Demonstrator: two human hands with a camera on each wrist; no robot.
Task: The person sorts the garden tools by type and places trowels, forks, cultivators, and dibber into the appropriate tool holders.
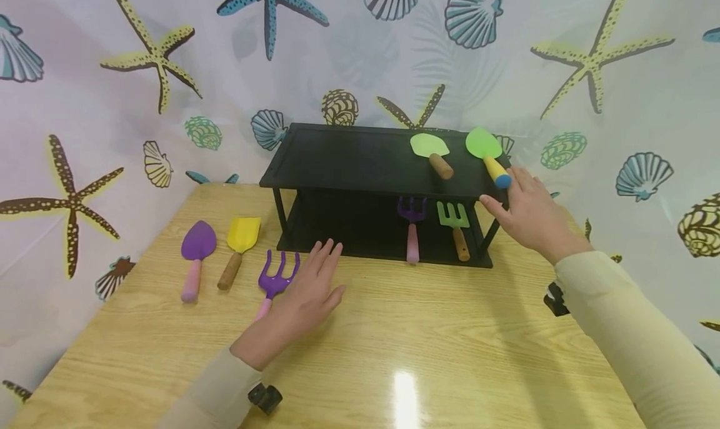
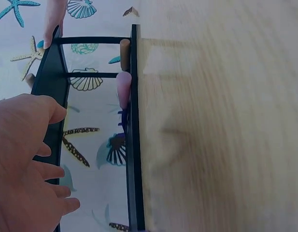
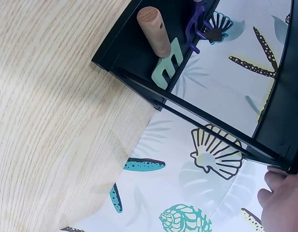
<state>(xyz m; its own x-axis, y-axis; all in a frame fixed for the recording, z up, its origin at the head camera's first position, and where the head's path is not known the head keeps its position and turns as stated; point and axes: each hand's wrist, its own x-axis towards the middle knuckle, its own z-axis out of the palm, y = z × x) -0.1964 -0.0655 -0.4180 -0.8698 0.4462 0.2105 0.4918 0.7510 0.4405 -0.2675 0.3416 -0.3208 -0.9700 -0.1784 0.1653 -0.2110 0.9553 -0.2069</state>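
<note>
My right hand [image 1: 533, 211] rests at the right end of a black two-tier shelf [image 1: 349, 160], fingertips at the top tier's edge. Just beside it lies a green trowel [image 1: 482, 142] with a yellow, blue-tipped handle. A pale green trowel [image 1: 430, 145] with a wooden handle lies to its left. On the lower tier are a purple fork with a pink handle [image 1: 413, 244] and a green fork [image 1: 453, 215] with a wooden handle. My left hand [image 1: 311, 294], fingers straight and holding nothing, is before the shelf, partly covering another purple fork [image 1: 274, 284].
On the wooden table [image 1: 394, 329], left of the shelf, lie a purple trowel [image 1: 199, 241] with a pink handle and a yellow shovel [image 1: 244, 234] with a wooden handle. Behind the shelf hangs a white cloth [image 1: 349, 60] printed with shells and starfish.
</note>
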